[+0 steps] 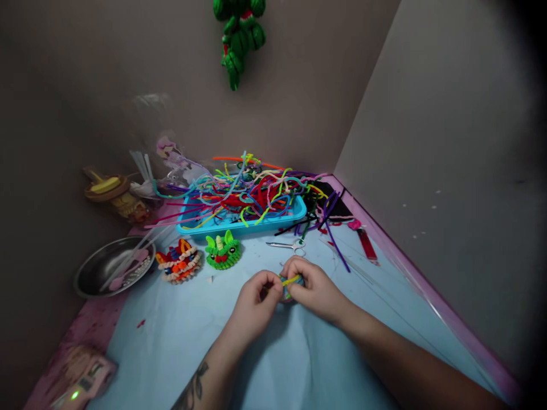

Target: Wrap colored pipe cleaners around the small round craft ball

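Observation:
Above the light blue table cover, my left hand (pixel 257 304) and my right hand (pixel 314 287) meet around a small pipe-cleaner piece (pixel 290 290) in yellow and blue. Both hands are closed in a pinch on it, and the fingers hide much of its shape. A yellow pipe cleaner (pixel 291 281) runs between the fingertips of the two hands. Just beyond my hands lie small scissors (pixel 287 246). To the left stand a green pipe-cleaner dragon head (pixel 223 250) and an orange, cream and blue pipe-cleaner figure (pixel 178 262).
A blue tray (pixel 239 226) heaped with coloured pipe cleaners (pixel 256 193) stands at the back. On the left are a metal bowl (pixel 92 273) with white beads and a pink device (pixel 88 378) with a green light. Walls rise behind and right; a green ornament (pixel 239 42) hangs behind.

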Motion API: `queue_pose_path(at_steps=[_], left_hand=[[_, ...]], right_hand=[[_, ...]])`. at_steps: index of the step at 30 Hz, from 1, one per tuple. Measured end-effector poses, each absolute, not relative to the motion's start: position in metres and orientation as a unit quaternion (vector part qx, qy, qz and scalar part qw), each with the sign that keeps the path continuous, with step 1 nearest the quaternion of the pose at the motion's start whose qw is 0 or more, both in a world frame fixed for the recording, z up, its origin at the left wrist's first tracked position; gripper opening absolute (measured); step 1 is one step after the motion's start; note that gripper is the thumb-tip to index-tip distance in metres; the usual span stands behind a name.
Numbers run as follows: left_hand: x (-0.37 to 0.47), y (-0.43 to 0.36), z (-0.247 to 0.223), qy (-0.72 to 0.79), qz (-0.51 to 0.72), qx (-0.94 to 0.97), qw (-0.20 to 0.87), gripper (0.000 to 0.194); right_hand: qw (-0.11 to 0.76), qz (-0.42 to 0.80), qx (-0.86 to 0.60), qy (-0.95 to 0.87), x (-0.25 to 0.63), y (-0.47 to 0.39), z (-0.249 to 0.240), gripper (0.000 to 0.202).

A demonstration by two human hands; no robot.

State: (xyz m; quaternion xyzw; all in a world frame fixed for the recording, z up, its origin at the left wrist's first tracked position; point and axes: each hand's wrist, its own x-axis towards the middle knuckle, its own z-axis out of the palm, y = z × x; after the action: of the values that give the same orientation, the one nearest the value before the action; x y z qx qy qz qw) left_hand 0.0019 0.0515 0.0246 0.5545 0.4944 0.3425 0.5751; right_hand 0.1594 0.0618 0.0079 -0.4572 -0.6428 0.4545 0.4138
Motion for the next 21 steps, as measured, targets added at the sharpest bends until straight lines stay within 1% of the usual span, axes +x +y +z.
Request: queue_pose_path(at_steps=[6, 10, 15, 21], left_hand=[[0.0023, 0.0519, 0.0257, 0.486, 0.341, 0.542, 0.595, 0.026], [0.0004, 0.0527, 0.0243, 0.499, 0.339, 0.563, 0.565, 0.023], [-0.0031, 0.0532, 0.0255, 0.504, 0.345, 0.59, 0.528, 0.022], [-0.0058, 0.0529, 0.0262, 0.492, 0.34, 0.621, 0.507, 0.021]], right_hand=[[0.409, 0.46, -0.458, -0.641, 0.1593, 0.0629, 0.0077, 0.015], [0.408, 0.465, -0.443, -0.649, 0.1604, 0.0636, 0.0064, 0.013], [0.416, 0.509, -0.401, -0.638, 0.1622, 0.0636, 0.0044, 0.011], [0.416, 0.538, -0.384, -0.624, 0.1624, 0.064, 0.0046, 0.011]])
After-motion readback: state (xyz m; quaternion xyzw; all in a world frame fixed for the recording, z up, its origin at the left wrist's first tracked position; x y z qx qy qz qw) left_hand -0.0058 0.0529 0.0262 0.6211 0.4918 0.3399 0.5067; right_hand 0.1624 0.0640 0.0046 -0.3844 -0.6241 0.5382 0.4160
